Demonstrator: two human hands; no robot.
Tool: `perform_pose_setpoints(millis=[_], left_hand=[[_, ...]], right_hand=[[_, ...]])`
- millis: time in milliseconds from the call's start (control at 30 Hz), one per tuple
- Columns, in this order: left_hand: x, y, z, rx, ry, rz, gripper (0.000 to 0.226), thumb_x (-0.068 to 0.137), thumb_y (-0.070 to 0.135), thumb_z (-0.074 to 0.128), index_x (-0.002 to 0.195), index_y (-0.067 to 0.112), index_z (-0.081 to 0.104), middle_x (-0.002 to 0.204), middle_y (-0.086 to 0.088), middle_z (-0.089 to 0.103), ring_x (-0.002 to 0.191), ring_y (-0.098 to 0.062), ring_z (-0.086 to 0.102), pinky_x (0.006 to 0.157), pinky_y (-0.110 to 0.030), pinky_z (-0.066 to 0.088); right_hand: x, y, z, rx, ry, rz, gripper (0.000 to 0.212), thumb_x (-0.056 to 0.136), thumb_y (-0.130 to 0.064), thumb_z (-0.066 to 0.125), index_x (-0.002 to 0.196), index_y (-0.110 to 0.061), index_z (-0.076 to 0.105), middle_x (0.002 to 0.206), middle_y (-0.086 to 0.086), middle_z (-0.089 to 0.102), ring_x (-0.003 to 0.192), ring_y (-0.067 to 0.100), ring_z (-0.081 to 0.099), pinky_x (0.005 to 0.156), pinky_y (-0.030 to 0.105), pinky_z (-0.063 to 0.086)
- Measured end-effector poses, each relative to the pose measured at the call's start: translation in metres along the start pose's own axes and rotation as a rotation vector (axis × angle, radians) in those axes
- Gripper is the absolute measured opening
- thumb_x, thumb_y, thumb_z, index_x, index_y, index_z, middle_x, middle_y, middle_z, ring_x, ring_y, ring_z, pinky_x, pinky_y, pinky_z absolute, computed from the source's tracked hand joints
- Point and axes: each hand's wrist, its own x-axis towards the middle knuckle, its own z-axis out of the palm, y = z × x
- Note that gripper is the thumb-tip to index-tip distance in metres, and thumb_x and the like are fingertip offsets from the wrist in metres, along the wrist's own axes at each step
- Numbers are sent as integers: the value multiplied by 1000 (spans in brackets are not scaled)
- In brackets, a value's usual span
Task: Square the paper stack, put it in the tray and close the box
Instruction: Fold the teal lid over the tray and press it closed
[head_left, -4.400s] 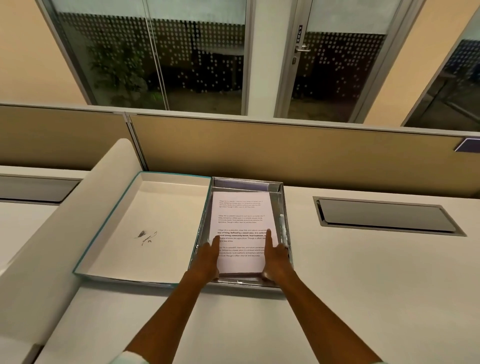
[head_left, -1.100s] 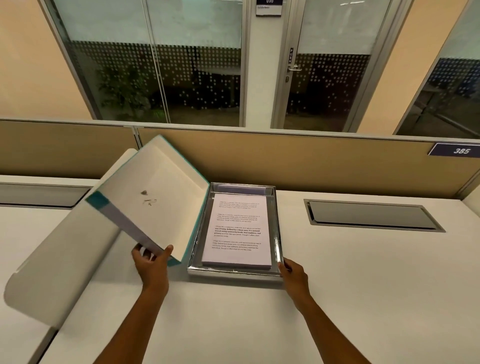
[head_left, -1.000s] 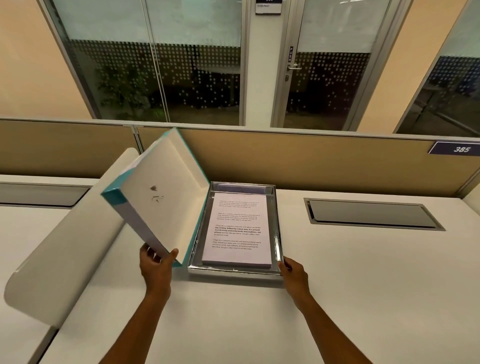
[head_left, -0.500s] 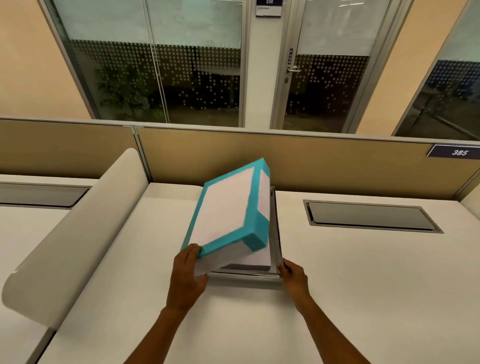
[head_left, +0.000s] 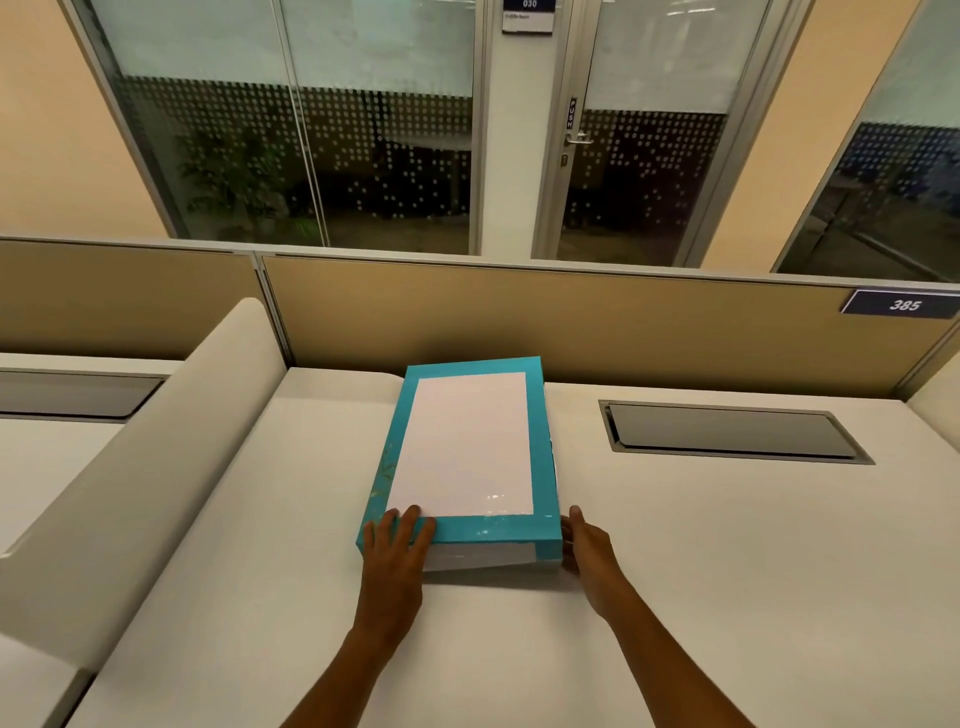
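Observation:
A teal box lid (head_left: 470, 441) with a white panel on top lies flat over the tray in the middle of the desk. It hides the silver tray and the paper stack completely. My left hand (head_left: 396, 543) rests on the lid's near left corner, fingers spread over the top edge and front face. My right hand (head_left: 587, 543) touches the near right corner of the box from the side, fingers against its wall.
A curved beige divider (head_left: 140, 467) runs along the left of the desk (head_left: 727, 571). A recessed grey cable hatch (head_left: 727, 434) sits at the right. A tan partition (head_left: 623, 327) with a "385" plate (head_left: 904, 305) closes the back.
My left hand swung the lid over from the left and lowered it flat onto the tray, covering the paper. My right hand stayed at the near right corner.

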Motion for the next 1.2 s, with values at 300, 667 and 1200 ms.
perform_pose_setpoints(millis=[300, 667, 1200], left_hand=[[0, -4, -3, -14, -77, -76, 101, 59, 55, 81, 145, 24, 38, 152, -12, 39, 140, -40, 38, 109, -69, 24], [33, 4, -30, -920, 290, -1004, 44, 92, 28, 61, 129, 7, 52, 124, -19, 63, 98, -29, 66, 75, -41, 61], [31, -11, -25, -1027, 420, -872, 30, 89, 11, 64, 117, 5, 57, 120, -16, 64, 108, -36, 65, 81, -49, 60]], right_hand=[[5, -21, 4, -145, 26, -194, 52, 86, -46, 61, 120, -6, 57, 99, 3, 64, 85, 14, 63, 70, 28, 56], [8, -21, 8, -195, 26, -249, 31, 93, -42, 51, 108, -17, 62, 103, 5, 66, 82, 10, 61, 58, 17, 49], [21, -10, 10, -224, 40, -219, 35, 96, -39, 47, 104, -7, 60, 96, 8, 64, 84, 17, 61, 68, 30, 49]])
